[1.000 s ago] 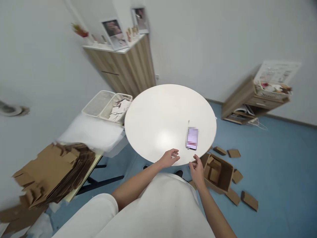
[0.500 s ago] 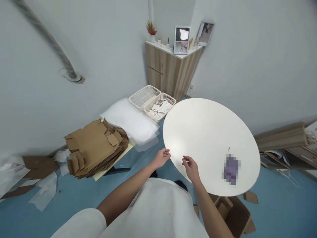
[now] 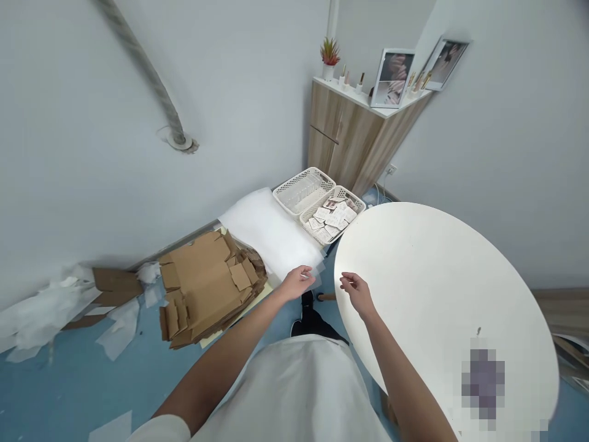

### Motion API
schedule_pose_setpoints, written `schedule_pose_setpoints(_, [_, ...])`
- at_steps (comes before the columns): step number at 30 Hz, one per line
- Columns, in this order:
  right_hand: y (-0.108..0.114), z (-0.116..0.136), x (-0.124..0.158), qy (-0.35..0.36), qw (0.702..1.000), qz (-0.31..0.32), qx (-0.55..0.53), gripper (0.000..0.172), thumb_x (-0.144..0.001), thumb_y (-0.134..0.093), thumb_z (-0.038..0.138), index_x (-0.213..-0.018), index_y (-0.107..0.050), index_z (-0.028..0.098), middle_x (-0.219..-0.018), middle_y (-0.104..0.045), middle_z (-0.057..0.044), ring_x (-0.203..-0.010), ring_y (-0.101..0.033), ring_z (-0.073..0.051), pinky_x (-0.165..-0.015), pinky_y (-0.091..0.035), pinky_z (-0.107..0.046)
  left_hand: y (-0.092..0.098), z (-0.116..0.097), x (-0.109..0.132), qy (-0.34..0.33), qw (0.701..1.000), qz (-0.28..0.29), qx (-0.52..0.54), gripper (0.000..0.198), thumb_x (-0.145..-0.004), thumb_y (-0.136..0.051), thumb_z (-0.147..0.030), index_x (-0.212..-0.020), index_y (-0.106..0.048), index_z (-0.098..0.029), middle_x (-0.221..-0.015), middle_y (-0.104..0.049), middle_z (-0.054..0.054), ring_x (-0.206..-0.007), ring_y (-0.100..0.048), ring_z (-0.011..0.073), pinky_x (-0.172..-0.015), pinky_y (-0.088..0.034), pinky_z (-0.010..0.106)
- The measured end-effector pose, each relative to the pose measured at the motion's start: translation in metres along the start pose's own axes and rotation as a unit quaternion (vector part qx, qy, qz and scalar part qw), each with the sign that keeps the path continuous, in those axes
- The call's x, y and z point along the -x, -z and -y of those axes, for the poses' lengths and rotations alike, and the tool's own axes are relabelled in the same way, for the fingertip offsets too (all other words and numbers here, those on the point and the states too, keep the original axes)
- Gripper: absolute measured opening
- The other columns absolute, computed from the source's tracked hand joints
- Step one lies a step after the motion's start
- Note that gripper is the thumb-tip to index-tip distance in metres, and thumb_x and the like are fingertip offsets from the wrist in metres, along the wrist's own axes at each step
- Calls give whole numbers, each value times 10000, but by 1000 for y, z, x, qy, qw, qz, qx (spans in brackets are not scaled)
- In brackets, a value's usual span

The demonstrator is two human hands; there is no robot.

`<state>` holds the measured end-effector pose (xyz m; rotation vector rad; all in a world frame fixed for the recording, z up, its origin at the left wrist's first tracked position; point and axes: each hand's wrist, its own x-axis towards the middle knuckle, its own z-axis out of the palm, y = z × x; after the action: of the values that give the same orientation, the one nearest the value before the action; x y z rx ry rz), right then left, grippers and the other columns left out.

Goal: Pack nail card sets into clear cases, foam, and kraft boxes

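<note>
My left hand (image 3: 297,283) hovers in front of the near corner of a stack of white foam-like sheets (image 3: 264,224). Its fingers are loosely curled and apart, with nothing in them. Over the left rim of a round white table (image 3: 414,245) is my right hand (image 3: 358,292), also empty, its fingers half bent. Left of my hands lies a pile of flattened brown cardboard boxes (image 3: 202,276). Beyond the sheets stand two white plastic baskets: one basket (image 3: 280,197) looks bare inside, and the other basket (image 3: 362,215) holds many small printed cards (image 3: 338,215).
A purple pixelated patch (image 3: 483,380) covers something on the table. A wooden corner cabinet (image 3: 345,135) bears picture frames (image 3: 393,77), small bottles and a potted plant (image 3: 329,55). Torn wrapping and cardboard (image 3: 115,288) litter the blue floor at left.
The view has turned left and moved closer to the baskets, so table and cabinet sit farther right. My left hand now appears before the white sheets instead of at the table's edge.
</note>
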<state>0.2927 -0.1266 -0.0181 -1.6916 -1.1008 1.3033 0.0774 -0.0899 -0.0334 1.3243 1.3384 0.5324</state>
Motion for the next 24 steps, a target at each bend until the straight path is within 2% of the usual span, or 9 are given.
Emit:
schedule_pose_setpoints(3, [-8, 10, -37, 2, 1000, 1, -5, 383, -698, -561, 454, -977, -600, 194, -923, -633, -75, -809, -594, -197, -758, -465, -366, 18, -9, -25, -7, 1000, -8, -25, 409, -729, -572, -397, -1073, -549, -177, -1016, -604, 92, -853, -589, 186, -731, -466, 297])
schedule_pose_setpoints(6, [-15, 20, -79, 0, 1000, -9, -2, 352, -698, -558, 425, -968, -605, 204, -948, -634, -69, -873, -576, -201, -795, -453, -367, 28, -21, -60, -13, 999, -22, -46, 375, -741, -567, -362, -1068, -552, -180, -1030, -608, 86, -861, -596, 179, -751, -472, 297])
schedule_pose_setpoints(12, [-21, 35, -167, -9, 999, -23, 33, 370, -713, -524, 384, -1025, -590, 198, -1004, -611, -74, -946, -551, -206, -837, -437, -368, 34, -46, -137, 12, 995, -42, -95, 371, -735, -582, -334, -1070, -557, -176, -1163, -542, 101, -998, -560, 203, -775, -479, 289])
schedule_pose_setpoints(14, [-25, 37, -194, 1, 999, -20, 51, 376, -716, -518, 370, -1046, -583, 202, -1084, -575, -78, -991, -533, -204, -850, -435, -361, 34, -49, -161, 33, 994, -39, -92, 391, -724, -596, -337, -1072, -559, -162, -1172, -534, 115, -1024, -548, 215, -799, -469, 293])
schedule_pose_setpoints(19, [-35, 31, -248, 25, 995, -8, 93, 382, -718, -512, 304, -1083, -567, 204, -1249, -465, -84, -1139, -446, -217, -883, -429, -360, 28, -44, -213, 112, 993, -18, 29, 500, -692, -634, -366, -1130, -532, -147, -1213, -520, 136, -1091, -509, 243, -855, -426, 316])
schedule_pose_setpoints(24, [-43, 17, -278, 20, 994, -1, 109, 393, -690, -526, 226, -1079, -573, 193, -1279, -435, -82, -1172, -419, -236, -942, -387, -398, 15, -26, -253, 173, 970, -56, 162, 624, -688, -633, -395, -1241, -437, -180, -1276, -471, 123, -1190, -418, 251, -926, -358, 346])
